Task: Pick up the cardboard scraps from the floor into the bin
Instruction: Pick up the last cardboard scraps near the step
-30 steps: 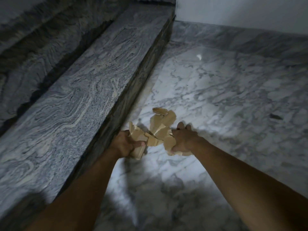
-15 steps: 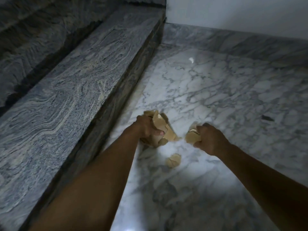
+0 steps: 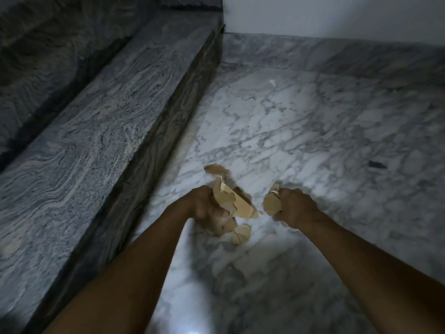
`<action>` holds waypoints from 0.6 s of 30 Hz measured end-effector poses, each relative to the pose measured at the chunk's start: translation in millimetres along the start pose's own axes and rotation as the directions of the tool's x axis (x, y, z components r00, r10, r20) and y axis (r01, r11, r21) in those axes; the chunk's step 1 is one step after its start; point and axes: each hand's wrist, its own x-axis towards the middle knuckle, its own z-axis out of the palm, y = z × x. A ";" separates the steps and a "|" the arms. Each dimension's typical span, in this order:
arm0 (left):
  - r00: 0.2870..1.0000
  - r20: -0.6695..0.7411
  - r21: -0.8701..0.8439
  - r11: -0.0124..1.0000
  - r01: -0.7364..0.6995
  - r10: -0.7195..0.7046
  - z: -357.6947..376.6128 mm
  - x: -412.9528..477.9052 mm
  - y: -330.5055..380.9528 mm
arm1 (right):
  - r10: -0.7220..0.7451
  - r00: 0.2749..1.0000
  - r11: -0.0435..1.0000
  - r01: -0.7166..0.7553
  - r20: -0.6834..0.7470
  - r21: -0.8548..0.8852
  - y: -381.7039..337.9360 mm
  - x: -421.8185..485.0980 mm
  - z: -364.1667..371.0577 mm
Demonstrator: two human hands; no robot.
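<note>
1. Off to the left of my left hand runs the grey stone step [image 3: 101,131], its dark riser close beside my forearm.
2. My left hand [image 3: 208,209] is closed around a bunch of cardboard scraps [image 3: 232,201]; the torn pieces stick up and away from my knuckles, toward the far wall.
3. Just below and to the right of that hand a loose scrap [image 3: 240,233] lies on the marble floor [image 3: 313,141], or perhaps hangs from the bunch; I cannot tell whether it touches my fingers. It lies roughly crosswise between my hands, and I judge the left hand nearer, though full.
4. My right hand [image 3: 295,208] is closed on a smaller scrap [image 3: 271,201], which pokes out toward the left hand without touching its bunch.
5. The bin is nowhere in sight, so I would guess the loose scrap wants gathering first.
</note>
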 end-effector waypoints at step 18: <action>0.945 -0.295 0.224 0.952 0.211 -0.140 -25.3 56.3 31.2 | 0.051 0.998 0.992 -0.055 0.030 0.116 -1.6 -3.4 -8.7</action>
